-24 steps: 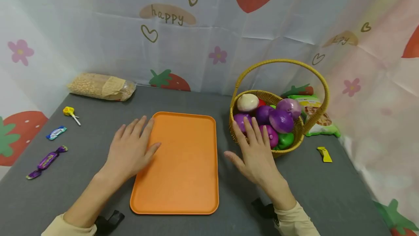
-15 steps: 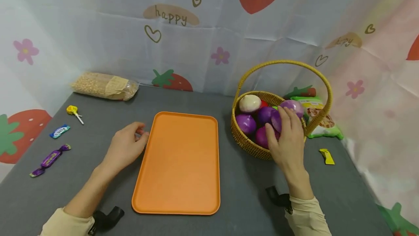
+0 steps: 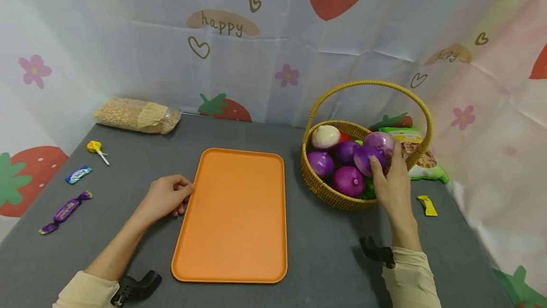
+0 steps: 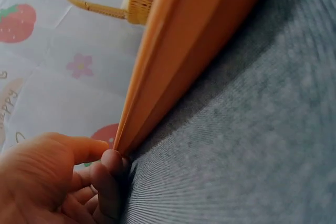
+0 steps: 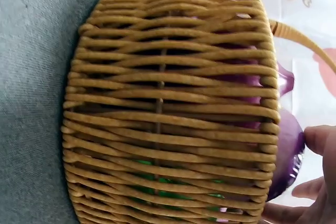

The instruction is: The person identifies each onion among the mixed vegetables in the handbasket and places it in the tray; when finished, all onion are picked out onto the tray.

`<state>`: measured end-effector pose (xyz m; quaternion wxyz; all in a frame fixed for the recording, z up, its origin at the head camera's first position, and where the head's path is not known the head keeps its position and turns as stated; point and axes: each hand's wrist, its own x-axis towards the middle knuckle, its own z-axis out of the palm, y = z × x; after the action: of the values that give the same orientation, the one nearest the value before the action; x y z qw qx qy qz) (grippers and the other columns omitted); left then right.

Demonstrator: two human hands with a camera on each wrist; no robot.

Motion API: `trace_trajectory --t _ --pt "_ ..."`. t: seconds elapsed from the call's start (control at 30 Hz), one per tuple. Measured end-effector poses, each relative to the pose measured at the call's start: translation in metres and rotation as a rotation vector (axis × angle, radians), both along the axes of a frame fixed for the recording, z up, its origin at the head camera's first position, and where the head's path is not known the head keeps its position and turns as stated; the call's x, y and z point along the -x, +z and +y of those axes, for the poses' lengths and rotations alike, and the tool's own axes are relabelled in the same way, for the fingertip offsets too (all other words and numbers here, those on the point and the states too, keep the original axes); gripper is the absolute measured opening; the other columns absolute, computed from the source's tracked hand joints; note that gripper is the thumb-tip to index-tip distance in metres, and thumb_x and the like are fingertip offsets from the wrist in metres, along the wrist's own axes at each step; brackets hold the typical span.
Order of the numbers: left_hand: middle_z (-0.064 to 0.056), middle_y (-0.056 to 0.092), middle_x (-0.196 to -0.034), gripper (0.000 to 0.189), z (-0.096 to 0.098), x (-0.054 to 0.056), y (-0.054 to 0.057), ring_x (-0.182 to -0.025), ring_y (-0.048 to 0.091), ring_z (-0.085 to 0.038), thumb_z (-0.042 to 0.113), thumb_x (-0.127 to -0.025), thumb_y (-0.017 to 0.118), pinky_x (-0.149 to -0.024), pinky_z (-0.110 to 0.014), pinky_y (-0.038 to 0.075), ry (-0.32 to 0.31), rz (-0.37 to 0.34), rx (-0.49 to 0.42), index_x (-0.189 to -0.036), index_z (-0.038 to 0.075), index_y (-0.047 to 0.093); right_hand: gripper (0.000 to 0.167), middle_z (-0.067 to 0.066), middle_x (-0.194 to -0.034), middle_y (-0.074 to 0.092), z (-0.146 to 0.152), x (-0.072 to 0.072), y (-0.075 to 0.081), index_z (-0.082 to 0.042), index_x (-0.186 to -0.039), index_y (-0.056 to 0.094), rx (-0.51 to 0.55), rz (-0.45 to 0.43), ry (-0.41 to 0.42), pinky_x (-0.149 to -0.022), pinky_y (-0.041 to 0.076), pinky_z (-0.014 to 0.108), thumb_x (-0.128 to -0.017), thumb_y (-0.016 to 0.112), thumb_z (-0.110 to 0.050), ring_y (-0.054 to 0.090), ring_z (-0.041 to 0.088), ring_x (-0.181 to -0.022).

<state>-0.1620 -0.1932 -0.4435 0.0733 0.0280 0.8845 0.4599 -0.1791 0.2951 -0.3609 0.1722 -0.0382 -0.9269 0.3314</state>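
Purple onion (image 3: pixel 362 158) sits high in the wicker basket (image 3: pixel 315 181), toward its R side, w/ R hand (image 3: pixel 394 187) grasping it, thumb in front, fingers round the R side. Best to pinch firmly nr widest pt & raise str. up so it clears handle (image 3: pixel 372 82) & other veg (image 3: pixel 349 181). L hand (image 3: pixel 162 199) pinches L edge of orange tray (image 3: pixel 235 218), L of basket; hold steady, don't tip.

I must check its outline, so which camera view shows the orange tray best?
The head view: nearly the whole orange tray shows from above. The left wrist view shows only part of its side; the right wrist view, none.
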Motion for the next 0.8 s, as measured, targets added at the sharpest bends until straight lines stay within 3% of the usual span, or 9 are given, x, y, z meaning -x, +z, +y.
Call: trace_trajectory --t 0.27,0.63,0.8 --pt "-0.007 0.065 -0.068 0.025 -0.0028 0.0034 -0.0061 -0.047 0.060 -0.019 0.027 -0.098 0.059 -0.046 -0.036 0.053 -0.027 -0.019 -0.074 -0.100 0.003 0.066 0.072 0.029 -0.155 0.030 0.0042 0.0019 -0.0018 -0.002 -0.155 0.022 -0.022 -0.101 -0.001 -0.115 0.027 0.063 -0.102 0.043 -0.047 0.030 0.048 -0.142" --pt "-0.005 0.064 -0.066 0.023 -0.0023 0.0034 -0.0052 -0.045 0.057 -0.017 0.024 -0.098 0.058 -0.044 -0.035 0.051 -0.024 -0.031 -0.079 -0.098 0.003 0.065 0.071 0.026 -0.147 0.044 0.0036 -0.0002 -0.0053 -0.008 -0.152 0.033 0.015 -0.078 -0.044 -0.108 0.038 0.060 -0.098 0.051 -0.050 0.046 0.044 -0.133" --pt "-0.005 0.064 -0.065 0.023 -0.0029 0.0020 -0.0051 -0.044 0.057 -0.017 0.024 -0.098 0.058 -0.043 -0.034 0.050 -0.026 -0.035 -0.083 -0.097 0.003 0.065 0.069 0.026 -0.142 0.048 -0.0007 -0.0026 -0.0046 -0.008 -0.150 0.037 0.048 -0.024 -0.066 -0.104 0.044 0.057 -0.097 0.054 -0.047 0.051 0.042 -0.127"
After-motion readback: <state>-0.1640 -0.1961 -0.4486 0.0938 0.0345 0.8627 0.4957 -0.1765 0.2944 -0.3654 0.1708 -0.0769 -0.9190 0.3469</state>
